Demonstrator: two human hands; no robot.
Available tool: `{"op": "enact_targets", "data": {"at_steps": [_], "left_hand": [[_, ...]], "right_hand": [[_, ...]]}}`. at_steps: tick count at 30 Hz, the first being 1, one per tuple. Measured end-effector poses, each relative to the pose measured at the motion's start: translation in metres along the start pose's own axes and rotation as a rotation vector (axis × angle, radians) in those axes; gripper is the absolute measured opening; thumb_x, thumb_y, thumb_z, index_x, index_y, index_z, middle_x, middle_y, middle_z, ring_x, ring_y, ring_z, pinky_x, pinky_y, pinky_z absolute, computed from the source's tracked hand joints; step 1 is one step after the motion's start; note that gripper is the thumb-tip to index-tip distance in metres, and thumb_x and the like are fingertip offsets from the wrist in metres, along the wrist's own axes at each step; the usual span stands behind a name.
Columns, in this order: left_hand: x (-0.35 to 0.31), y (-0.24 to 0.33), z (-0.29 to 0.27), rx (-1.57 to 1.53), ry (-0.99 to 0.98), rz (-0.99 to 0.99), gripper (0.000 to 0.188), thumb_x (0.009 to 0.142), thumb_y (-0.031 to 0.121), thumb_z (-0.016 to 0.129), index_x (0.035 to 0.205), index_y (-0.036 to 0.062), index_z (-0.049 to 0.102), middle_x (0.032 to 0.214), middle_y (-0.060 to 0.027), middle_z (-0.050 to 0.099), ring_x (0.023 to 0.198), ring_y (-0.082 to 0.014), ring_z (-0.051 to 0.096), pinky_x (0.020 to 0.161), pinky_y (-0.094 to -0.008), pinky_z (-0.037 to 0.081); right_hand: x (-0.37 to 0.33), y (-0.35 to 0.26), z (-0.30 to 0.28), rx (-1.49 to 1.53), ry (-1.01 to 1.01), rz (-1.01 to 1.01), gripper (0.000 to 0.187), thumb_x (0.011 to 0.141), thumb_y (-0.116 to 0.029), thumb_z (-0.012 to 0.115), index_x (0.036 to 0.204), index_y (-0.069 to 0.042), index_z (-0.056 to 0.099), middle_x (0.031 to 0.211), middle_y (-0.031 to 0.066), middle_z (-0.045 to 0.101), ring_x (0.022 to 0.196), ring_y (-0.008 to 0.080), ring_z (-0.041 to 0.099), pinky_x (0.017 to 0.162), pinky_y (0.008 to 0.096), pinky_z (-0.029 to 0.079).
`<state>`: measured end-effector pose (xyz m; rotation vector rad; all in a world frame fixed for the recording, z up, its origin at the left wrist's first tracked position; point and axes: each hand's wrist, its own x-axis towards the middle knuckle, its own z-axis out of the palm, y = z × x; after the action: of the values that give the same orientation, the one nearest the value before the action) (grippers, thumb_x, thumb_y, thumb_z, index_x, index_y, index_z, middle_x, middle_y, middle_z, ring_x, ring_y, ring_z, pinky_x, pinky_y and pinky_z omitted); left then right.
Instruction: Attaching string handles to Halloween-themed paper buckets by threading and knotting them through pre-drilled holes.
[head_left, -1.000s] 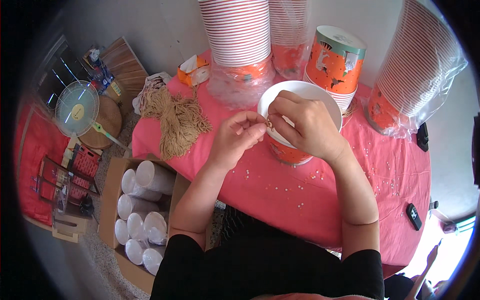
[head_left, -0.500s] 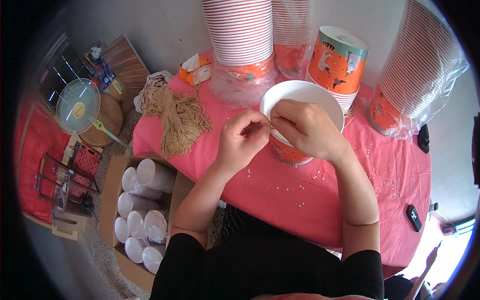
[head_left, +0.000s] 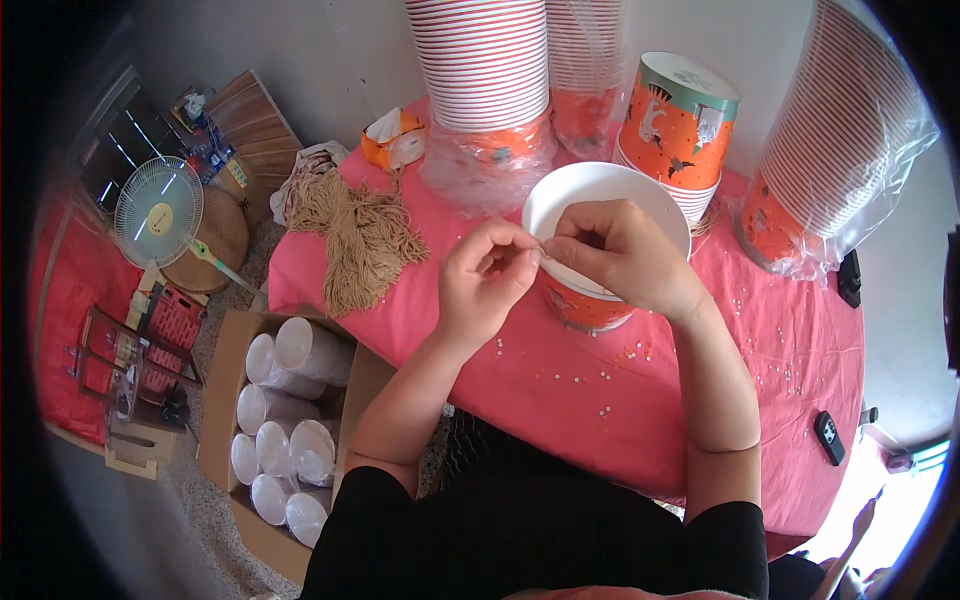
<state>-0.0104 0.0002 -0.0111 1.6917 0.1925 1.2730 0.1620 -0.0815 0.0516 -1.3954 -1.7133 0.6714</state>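
Note:
A white paper bucket (head_left: 560,183) with a printed orange outside stands in front of me on the pink-covered table. At its near left rim my left hand (head_left: 487,280) pinches thumb against forefinger. My right hand (head_left: 635,255), also in a pinch, meets it there and covers part of the bucket's opening. Between the fingertips is a thin brownish bit that looks like string, mostly hidden. To the left of my hands lies a bundle of tan strings (head_left: 365,245).
Tall stacks of paper buckets (head_left: 480,70) and a bagged stack (head_left: 830,140) line the table's back. An upside-down orange bucket (head_left: 675,120) tops a short stack. Small dots litter the tablecloth (head_left: 560,440). A remote (head_left: 828,437) lies right; a carton (head_left: 225,400) of wrapped white cups stands left.
My right hand has turned slightly and its fingers have opened out a little above the pinch. The left hand stays nearly in place at the rim.

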Motion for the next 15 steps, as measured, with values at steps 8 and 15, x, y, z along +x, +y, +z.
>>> {"op": "enact_targets", "data": {"at_steps": [8, 15], "left_hand": [[0.010, 0.005, -0.005, -0.503, 0.073, -0.406, 0.002, 0.091, 0.008, 0.060, 0.091, 0.0061, 0.059, 0.073, 0.0040, 0.051, 0.054, -0.0026, 0.040, 0.048, -0.0193, 0.030], [0.004, 0.008, -0.006, -0.654, 0.009, -0.484, 0.007, 0.092, 0.010, 0.059, 0.094, 0.0055, 0.064, 0.071, 0.0026, 0.054, 0.055, -0.0045, 0.042, 0.049, -0.0201, 0.033]], "right_hand": [[0.003, -0.003, 0.014, -0.182, 0.261, -0.447, 0.015, 0.077, 0.002, 0.070, 0.085, -0.004, 0.059, 0.086, 0.0039, 0.062, 0.060, 0.0111, 0.051, 0.051, 0.0261, 0.041], [0.004, -0.003, 0.019, -0.245, 0.323, -0.474, 0.014, 0.076, 0.001, 0.070, 0.086, -0.003, 0.062, 0.086, 0.0064, 0.064, 0.058, 0.0165, 0.054, 0.051, 0.0291, 0.043]]}}
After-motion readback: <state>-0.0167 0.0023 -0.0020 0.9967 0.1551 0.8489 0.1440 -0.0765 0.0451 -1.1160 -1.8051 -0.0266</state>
